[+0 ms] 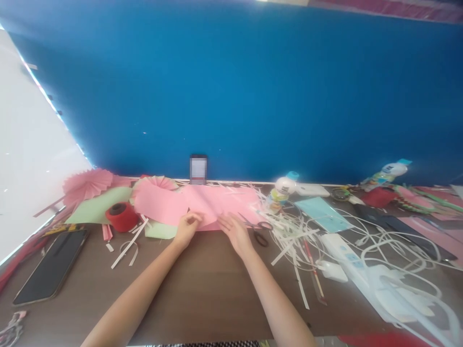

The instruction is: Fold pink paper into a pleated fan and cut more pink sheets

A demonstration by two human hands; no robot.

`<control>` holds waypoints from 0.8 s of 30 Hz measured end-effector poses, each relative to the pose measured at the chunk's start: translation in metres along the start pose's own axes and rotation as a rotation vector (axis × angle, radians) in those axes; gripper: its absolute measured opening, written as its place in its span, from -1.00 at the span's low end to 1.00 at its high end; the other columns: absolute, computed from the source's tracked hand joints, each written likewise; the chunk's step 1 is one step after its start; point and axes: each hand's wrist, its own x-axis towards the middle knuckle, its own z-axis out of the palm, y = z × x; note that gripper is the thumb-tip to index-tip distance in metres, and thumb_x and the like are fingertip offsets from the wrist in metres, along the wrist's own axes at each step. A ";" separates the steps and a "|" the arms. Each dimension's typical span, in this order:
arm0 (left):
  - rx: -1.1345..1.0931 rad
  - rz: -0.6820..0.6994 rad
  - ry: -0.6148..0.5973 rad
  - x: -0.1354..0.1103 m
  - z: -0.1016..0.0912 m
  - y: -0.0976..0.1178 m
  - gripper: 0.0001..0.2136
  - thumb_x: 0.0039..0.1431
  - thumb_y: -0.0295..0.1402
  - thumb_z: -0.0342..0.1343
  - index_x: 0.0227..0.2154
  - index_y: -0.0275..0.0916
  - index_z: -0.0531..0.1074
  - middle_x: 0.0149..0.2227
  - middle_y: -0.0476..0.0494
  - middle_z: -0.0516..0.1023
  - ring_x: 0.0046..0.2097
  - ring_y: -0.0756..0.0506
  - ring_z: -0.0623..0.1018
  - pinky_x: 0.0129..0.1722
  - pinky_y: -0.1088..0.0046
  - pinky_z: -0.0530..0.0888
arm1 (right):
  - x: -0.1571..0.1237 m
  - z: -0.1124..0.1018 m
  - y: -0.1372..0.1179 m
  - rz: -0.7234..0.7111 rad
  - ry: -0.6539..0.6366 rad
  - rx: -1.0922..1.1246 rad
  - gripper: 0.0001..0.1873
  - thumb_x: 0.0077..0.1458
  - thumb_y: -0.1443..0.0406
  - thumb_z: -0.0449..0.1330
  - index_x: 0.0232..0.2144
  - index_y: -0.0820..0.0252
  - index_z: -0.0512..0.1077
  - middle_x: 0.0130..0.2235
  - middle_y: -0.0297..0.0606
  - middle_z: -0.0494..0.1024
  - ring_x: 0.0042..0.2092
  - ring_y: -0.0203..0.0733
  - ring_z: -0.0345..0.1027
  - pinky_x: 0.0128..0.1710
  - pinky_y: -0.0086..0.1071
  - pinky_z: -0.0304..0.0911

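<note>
Pink paper point(202, 202) lies across the back of the table in front of me, with a raised or folded edge near its middle. My left hand point(188, 229) is at its front edge, fingers curled together on the paper; the exact grip is partly hidden. Flat on the same paper, to the right, rests my right hand point(236, 233) with its fingers stretched out. Dark-handled scissors point(261, 233) lie just right of that hand, blades over the paper. Pale green paper point(161, 230) shows beneath the pink on the left.
A red roll point(122, 217) and a phone point(52, 265) lie left. Behind stands a small screen point(198, 169) against the blue panel point(231, 96). To the right are white paper strips point(289, 236), a bottle point(282, 190), a light blue sheet point(323, 213) and a power strip point(356, 270) with tangled cables.
</note>
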 end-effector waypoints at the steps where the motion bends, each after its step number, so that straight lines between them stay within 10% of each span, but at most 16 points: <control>1: -0.001 -0.002 -0.055 -0.002 0.002 0.002 -0.83 -0.07 -0.34 0.11 -0.69 -0.25 0.38 -0.44 -0.08 0.50 -0.28 -0.07 0.48 -0.17 0.38 0.35 | 0.000 0.001 0.002 0.018 0.019 0.001 -0.74 -0.13 0.24 0.22 -0.33 0.17 0.32 -0.28 -0.13 0.54 -0.18 -0.08 0.42 -0.12 -0.14 0.26; 10: -0.380 -0.277 -0.704 -0.016 0.006 0.016 -0.91 -0.21 -0.47 0.17 -0.72 -0.29 0.42 -0.55 -0.10 0.47 -0.35 -0.10 0.47 -0.20 0.34 0.34 | 0.004 -0.002 -0.006 -0.250 0.089 -0.078 -0.58 -0.26 0.37 0.31 -0.26 0.09 0.35 -0.10 -0.26 0.44 -0.03 -0.21 0.28 0.00 -0.31 0.18; 17: -0.832 -0.507 -0.496 0.008 -0.014 0.018 -0.46 -0.05 0.04 -0.05 -0.24 -0.37 0.42 -0.16 -0.32 0.47 -0.03 -0.31 0.39 -0.02 0.13 0.23 | 0.006 -0.015 -0.013 -0.291 -0.037 -0.275 -0.43 -0.23 0.35 0.30 -0.11 0.07 0.24 -0.10 -0.19 0.43 -0.12 -0.18 0.34 -0.09 -0.24 0.23; 24: -0.163 -0.375 -0.232 0.006 -0.008 0.005 -0.56 -0.12 -0.21 0.19 -0.15 -0.33 0.37 -0.14 -0.27 0.48 -0.13 -0.24 0.47 -0.16 0.27 0.38 | 0.012 -0.026 -0.009 -0.299 0.008 -0.473 -0.55 -0.22 0.24 0.29 -0.19 0.14 0.35 -0.15 -0.17 0.46 -0.12 -0.13 0.34 -0.12 -0.25 0.23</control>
